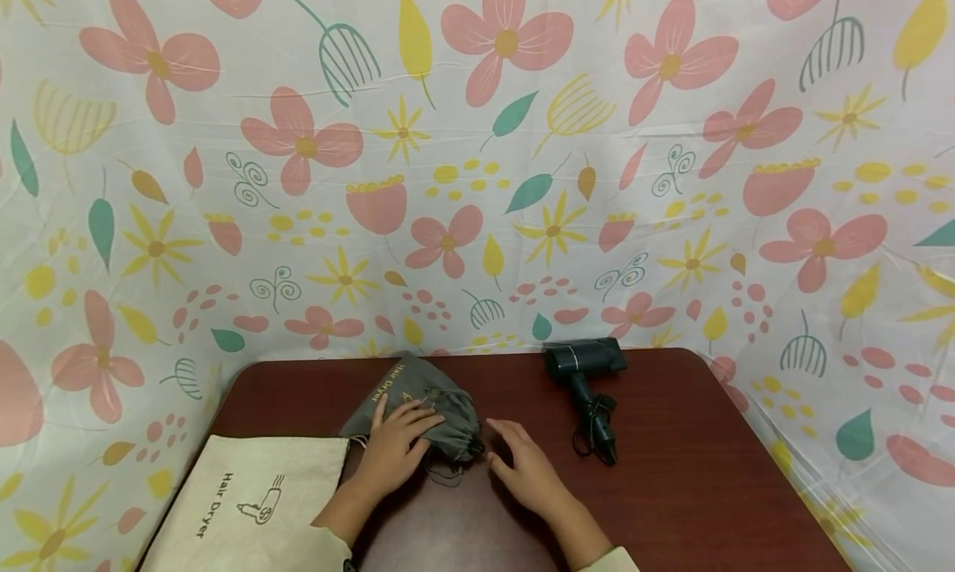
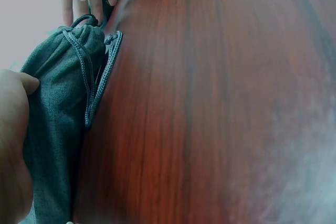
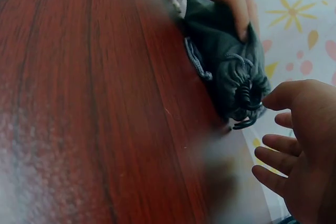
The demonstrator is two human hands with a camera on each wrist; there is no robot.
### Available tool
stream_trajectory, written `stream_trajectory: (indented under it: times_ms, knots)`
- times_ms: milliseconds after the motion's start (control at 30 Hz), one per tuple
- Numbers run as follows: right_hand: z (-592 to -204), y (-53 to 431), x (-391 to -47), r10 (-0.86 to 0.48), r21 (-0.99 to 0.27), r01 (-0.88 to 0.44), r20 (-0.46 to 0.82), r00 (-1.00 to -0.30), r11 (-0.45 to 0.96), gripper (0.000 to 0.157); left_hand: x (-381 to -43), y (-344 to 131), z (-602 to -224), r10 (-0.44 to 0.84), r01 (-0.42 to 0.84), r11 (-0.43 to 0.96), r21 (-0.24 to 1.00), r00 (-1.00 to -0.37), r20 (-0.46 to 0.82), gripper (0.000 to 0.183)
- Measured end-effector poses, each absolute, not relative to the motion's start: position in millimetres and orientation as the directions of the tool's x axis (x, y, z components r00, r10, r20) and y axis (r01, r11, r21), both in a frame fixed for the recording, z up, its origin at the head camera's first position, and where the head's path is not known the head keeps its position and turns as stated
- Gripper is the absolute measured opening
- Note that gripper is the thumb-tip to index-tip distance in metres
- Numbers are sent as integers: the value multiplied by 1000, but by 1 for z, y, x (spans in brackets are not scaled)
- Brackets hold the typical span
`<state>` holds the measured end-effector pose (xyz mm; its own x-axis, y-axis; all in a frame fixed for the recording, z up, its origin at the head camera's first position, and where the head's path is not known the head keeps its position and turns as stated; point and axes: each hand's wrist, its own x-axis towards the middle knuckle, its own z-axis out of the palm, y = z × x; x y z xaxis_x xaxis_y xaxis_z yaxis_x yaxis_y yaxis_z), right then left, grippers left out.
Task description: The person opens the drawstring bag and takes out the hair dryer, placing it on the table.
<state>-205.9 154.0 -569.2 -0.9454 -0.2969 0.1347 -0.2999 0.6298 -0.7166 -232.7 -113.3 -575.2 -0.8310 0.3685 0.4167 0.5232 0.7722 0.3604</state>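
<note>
A grey drawstring bag (image 1: 451, 410) printed "Hair Dryer" lies near the table's back edge, its gathered mouth toward the right. My left hand (image 1: 394, 449) rests on the bag, fingers spread over its cloth. Just right of the mouth, my right hand (image 1: 528, 471) is held with loose, slightly bent fingers and nothing in its grasp. A dark coiled cord (image 3: 244, 94) pokes out of the mouth in the right wrist view, close to the right thumb. What fills the bag is hidden. Grey drawstrings (image 2: 107, 77) hang off its side in the left wrist view.
To the right of the hands lies a black hair dryer (image 1: 580, 373) with its cable bundled at the handle. A cream cloth bag (image 1: 291, 481), also printed "Hair Dryer", lies flat at the front left. A floral curtain (image 1: 448, 174) surrounds the dark red table (image 1: 694, 464).
</note>
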Motion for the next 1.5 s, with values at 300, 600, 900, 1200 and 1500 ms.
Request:
stream_trajectory:
  times_ms: [300, 600, 900, 1200, 1500]
  knots:
    - [-574, 150, -209, -367, -725, -323, 103, -924, 608, 56, -232, -107, -574, 361, 503, 769, 395, -851, 381, 37]
    - [-577, 147, -208, -366, -718, -330, 112, -924, 613, 64, -220, -101, -568, 319, 457, 730, 508, -886, 337, 42]
    - [-574, 143, -209, -363, -702, -352, 142, -921, 620, 64, -198, -91, -565, 184, 500, 690, 523, -820, 541, 26]
    - [-574, 142, -210, -394, -688, -377, 143, -908, 620, 62, -178, -78, -575, 100, 347, 680, 646, -917, 387, 20]
    - [-576, 140, -207, -403, -695, -379, 138, -905, 611, 57, -176, -73, -590, 163, 291, 655, 698, -956, 246, 36]
